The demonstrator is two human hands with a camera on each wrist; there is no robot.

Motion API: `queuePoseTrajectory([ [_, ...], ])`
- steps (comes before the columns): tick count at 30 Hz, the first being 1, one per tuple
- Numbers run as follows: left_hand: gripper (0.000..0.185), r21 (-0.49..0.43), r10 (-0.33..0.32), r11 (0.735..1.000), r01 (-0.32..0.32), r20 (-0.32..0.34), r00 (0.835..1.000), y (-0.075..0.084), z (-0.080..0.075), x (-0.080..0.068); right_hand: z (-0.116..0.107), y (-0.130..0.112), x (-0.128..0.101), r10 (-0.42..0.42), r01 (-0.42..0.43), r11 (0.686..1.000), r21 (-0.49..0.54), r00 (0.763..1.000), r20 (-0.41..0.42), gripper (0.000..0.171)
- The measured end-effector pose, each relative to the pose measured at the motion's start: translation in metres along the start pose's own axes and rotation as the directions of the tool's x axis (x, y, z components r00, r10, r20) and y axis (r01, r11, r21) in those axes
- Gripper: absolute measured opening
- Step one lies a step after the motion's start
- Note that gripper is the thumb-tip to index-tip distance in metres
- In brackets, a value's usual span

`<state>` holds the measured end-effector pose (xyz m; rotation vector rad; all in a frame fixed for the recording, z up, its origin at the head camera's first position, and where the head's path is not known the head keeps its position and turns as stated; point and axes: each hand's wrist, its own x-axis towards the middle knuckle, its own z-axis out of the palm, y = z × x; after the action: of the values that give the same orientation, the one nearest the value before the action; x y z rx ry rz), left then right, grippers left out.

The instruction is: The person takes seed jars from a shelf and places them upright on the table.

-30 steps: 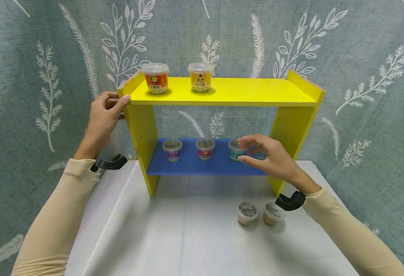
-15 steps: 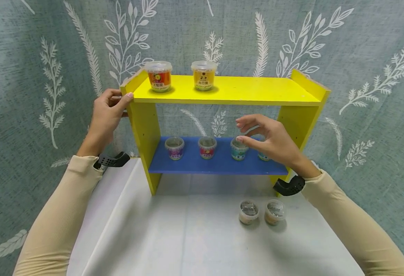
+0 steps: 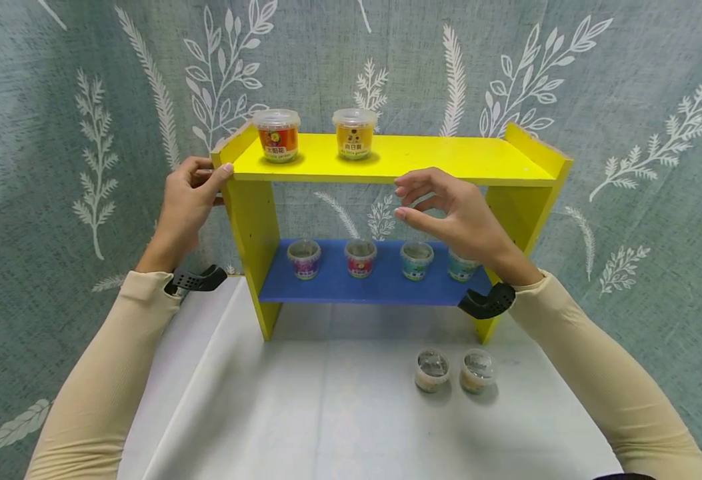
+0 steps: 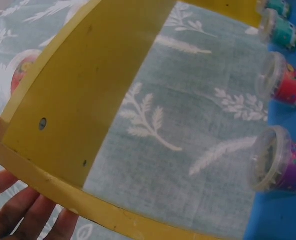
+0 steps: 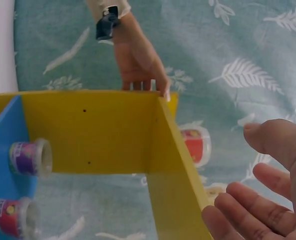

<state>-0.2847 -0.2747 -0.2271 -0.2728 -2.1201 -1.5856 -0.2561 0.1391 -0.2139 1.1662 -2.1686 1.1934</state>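
A yellow shelf unit (image 3: pixel 387 163) stands on the white table, with a blue lower shelf (image 3: pixel 381 287). My left hand (image 3: pixel 185 200) grips the unit's top left corner, thumb on the top board; the same left hand (image 5: pixel 138 60) shows in the right wrist view. My right hand (image 3: pixel 447 213) hovers empty in front of the top board's edge, fingers loosely spread. Two lidded cups, red (image 3: pixel 276 135) and yellow (image 3: pixel 354 133), stand on the top board. Several small cups stand in a row on the blue shelf: purple (image 3: pixel 303 259), red (image 3: pixel 360 257), teal (image 3: pixel 417 260) and another teal (image 3: pixel 461 265).
Two small clear-lidded cups (image 3: pixel 431 371) (image 3: pixel 477 370) stand on the white table (image 3: pixel 303 413) in front of the shelf's right leg. A grey-green leaf-print cloth (image 3: pixel 627 100) hangs close behind and around the shelf.
My right hand has risen from the blue shelf's teal cups to the level of the top board's front edge, empty. The left hand has kept its hold on the corner.
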Motion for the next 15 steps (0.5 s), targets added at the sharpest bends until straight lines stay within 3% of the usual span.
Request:
queuePoseTrajectory([
  [15,0.045,0.027,-0.004,1.0,0.004,-0.008,1.0,0.0,0.001,0.0,0.007,-0.007,0.039,0.053,-0.051,0.996,0.069,0.998,-0.02,0.041],
])
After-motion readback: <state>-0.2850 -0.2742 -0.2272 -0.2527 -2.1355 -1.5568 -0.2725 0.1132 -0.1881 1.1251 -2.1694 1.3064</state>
